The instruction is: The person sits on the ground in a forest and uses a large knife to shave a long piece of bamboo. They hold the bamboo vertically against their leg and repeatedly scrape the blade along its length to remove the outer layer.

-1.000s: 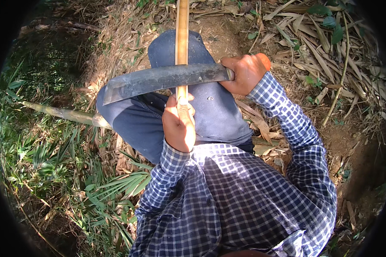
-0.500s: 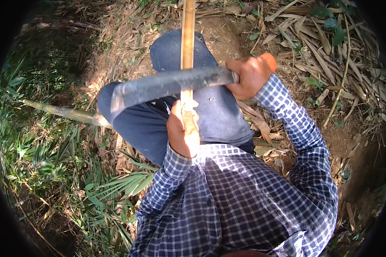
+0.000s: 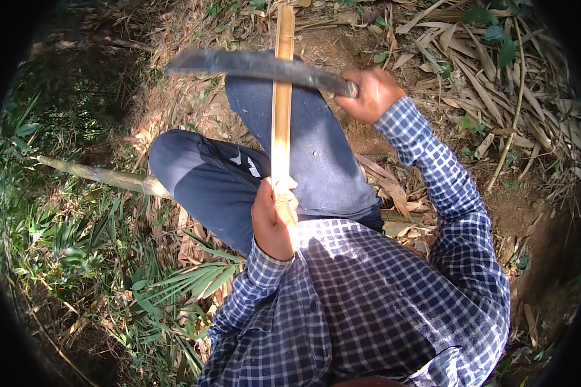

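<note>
A pale split bamboo strip [image 3: 281, 129] points away from me over my lap, its near end in the closed fingers of my left hand [image 3: 275, 219]. My right hand [image 3: 372, 95] is wrapped round the handle of a machete [image 3: 258, 66], and the handle itself is mostly hidden by the fingers. The dark blade reaches leftward across the strip near its far end, slightly blurred. Whether the edge touches the bamboo I cannot tell.
My bent legs in dark blue trousers [image 3: 329, 155] lie under the strip. To the left, a bamboo pole [image 3: 103, 175] runs up to my knee, with green leaves [image 3: 193, 277] below it. Dry leaves [image 3: 484, 84] cover the ground at the right.
My right hand has moved the machete away from me, from near my left hand to the strip's far part. The left hand and bamboo strip have shifted slightly nearer to me.
</note>
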A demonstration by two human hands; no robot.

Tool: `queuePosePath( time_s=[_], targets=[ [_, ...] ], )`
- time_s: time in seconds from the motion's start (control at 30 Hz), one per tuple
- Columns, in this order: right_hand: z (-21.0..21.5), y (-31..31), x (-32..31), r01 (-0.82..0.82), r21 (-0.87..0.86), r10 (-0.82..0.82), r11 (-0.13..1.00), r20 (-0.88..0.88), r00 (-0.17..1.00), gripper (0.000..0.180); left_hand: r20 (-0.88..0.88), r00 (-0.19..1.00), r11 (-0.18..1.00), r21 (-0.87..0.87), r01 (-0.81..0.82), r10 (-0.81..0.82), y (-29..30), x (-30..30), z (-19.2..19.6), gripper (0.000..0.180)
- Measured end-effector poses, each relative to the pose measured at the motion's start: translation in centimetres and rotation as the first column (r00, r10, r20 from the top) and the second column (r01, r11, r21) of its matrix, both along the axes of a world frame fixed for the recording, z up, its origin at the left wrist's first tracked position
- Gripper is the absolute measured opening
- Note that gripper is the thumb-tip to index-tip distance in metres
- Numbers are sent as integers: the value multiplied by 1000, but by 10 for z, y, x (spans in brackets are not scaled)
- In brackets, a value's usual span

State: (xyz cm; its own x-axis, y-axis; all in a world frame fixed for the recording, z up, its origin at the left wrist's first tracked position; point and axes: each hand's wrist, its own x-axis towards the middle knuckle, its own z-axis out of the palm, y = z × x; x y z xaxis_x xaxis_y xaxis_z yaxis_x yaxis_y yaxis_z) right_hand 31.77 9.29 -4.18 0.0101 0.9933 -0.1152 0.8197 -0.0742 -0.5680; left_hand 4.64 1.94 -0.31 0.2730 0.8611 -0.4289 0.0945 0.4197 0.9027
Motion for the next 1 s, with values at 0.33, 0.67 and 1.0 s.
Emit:
queuePosePath(
  time_s=[0.33,0.67,1.0],
  targets=[
    [2,7,-2,10,28,-11,1000,22,1000,24,-215,976,990,128,60,-31,-19,-17,5,24],
    [2,-4,-19,-56,181,41,982,83,996,27,-242,970,984,168,60,-17,-20,-17,9,28],
    [-9,3,-13,-130,168,116,977,93,989,24,-259,966,989,140,45,-7,-23,-16,14,31]
  ],
)
